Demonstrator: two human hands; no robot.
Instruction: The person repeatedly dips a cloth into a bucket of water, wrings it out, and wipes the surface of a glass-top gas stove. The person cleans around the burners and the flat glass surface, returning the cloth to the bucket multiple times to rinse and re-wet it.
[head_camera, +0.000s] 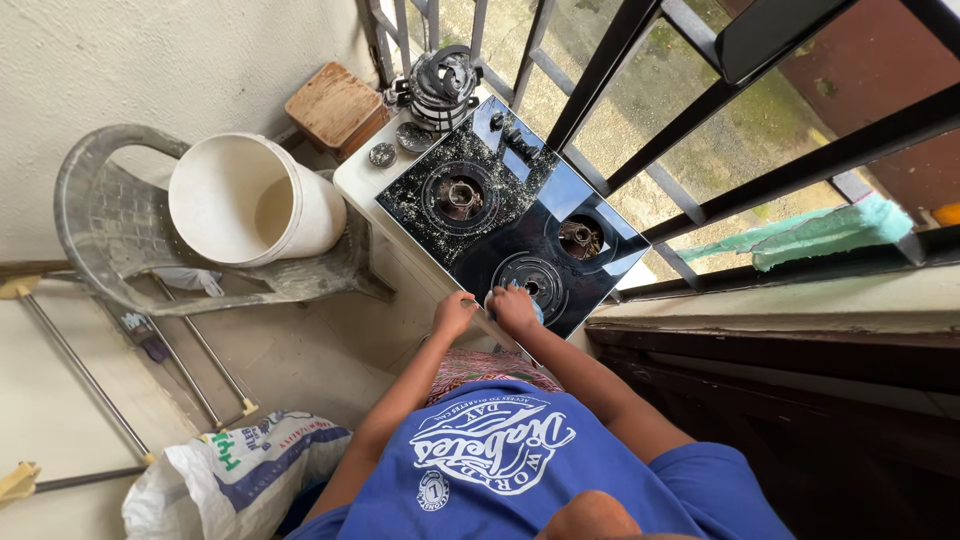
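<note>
A black glass gas cooktop (520, 235) with three bare burners lies on a white stand, its surface speckled with crumbs. My left hand (453, 313) grips the near edge of the cooktop. My right hand (515, 308) presses a light blue cloth (520, 288) onto the glass beside the nearest burner (532, 277). Two more burners (459, 196) sit farther back. The removed metal pan supports and burner caps (441, 88) are piled at the far end of the stand.
A grey plastic chair (130, 235) holds a white bucket (250, 200) on its side. A wooden box (335, 105) stands by the wall. A printed sack (235, 470) lies on the floor. Black window bars (700, 100) rise to the right.
</note>
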